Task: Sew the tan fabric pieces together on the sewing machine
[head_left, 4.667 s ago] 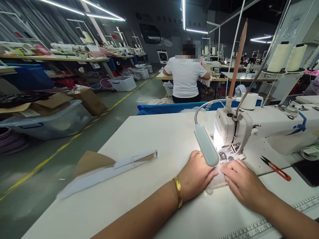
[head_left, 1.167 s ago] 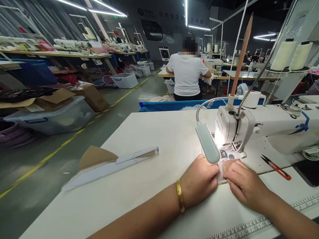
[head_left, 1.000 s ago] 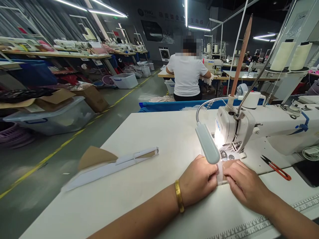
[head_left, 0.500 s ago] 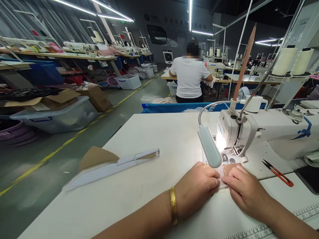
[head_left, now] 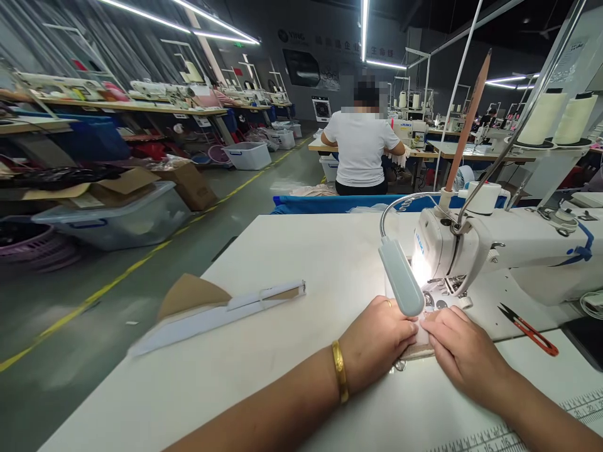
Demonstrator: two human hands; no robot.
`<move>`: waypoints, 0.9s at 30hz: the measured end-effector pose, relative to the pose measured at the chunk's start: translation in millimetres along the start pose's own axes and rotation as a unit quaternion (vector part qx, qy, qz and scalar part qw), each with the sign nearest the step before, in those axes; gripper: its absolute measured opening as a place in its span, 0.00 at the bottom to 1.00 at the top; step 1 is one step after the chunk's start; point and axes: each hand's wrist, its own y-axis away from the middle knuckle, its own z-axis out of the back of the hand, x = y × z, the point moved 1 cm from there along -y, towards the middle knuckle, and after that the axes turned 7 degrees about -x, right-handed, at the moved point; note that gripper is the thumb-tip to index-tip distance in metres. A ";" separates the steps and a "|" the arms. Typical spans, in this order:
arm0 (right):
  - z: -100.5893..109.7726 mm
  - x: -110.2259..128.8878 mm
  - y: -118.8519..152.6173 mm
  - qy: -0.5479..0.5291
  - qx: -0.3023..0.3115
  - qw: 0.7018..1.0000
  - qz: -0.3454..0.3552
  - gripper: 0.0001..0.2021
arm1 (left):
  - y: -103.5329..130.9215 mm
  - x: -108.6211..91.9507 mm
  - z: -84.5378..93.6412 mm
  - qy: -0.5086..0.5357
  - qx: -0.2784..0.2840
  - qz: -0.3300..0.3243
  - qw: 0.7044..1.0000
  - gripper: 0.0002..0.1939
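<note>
White-and-brown card or paper (head_left: 198, 328) lies long and narrow on the left of the white table (head_left: 155, 392), well apart from the hands, its right tip angled slightly away from the wearer. Next comes the left hand (head_left: 372, 333), with a gold bracelet (head_left: 339, 371) at the wrist; its bent fingers and thumb grasp the left side of a small pale cloth (head_left: 421, 342). Beyond the table's far edge, a person in a white shirt (head_left: 360, 150) sits with their back to the camera. A grey-green lamp head (head_left: 400, 276) slants down just above the left hand, hiding part of the space behind its fingers.

The pale cloth lies between the two hands, just on the near side of the sewing machine's needle area (head_left: 455, 285). Both hands are equally near it. Fingers cover much of it, so its long axis cannot be told; its near edge runs roughly crosswise below the fingertips. The right hand (head_left: 464, 351) pinches the right side, its fingers bunched together. The white sewing machine (head_left: 436, 242) stands beyond both hands and stretches to the right. Farther right are red-handled snips (head_left: 534, 333), untouched, their dark points toward the machine, then a black flat object (head_left: 586, 339) and, nearer the wearer, a ruler scale (head_left: 586, 407).
</note>
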 end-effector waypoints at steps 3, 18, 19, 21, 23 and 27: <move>-0.5 -0.6 -1.0 0.011 0.007 1.000 -0.011 0.13 | -2.5 3.6 -0.8 -0.013 -0.006 0.011 1.000 0.11; 11.0 1.8 4.9 -0.068 -0.015 0.997 0.016 0.12 | -1.6 -1.3 -0.1 -0.005 -0.014 -0.045 0.999 0.10; 10.9 2.4 4.9 -0.065 -0.014 0.998 0.023 0.13 | -1.3 -1.0 -0.4 -0.005 -0.014 -0.047 0.999 0.10; 10.8 3.6 4.7 -0.059 -0.012 0.998 0.034 0.15 | -0.6 -0.7 -0.7 -0.005 -0.015 -0.051 0.999 0.11; 10.8 4.5 4.2 -0.060 -0.011 0.997 0.037 0.16 | 0.2 -1.0 -0.4 -0.006 -0.019 -0.054 0.998 0.11; 9.8 4.8 4.5 -0.051 -0.010 0.998 0.038 0.15 | 1.8 -2.4 0.9 -0.002 -0.018 -0.059 0.998 0.11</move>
